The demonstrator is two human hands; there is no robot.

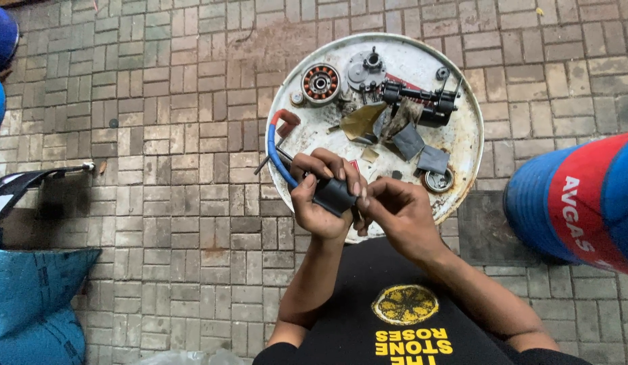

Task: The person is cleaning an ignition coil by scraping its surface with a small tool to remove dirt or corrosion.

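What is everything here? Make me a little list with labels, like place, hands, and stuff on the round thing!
Place: brick-paved ground
Left hand: grips a black block-shaped part with a blue cable attached
Right hand: fingers touch the same part's end
Work surface: round white drum lid, dirty
On the lid: copper-wound stator, grey gear cover, black engine part, bearing, rags
Nearby: blue and red drum lying at right
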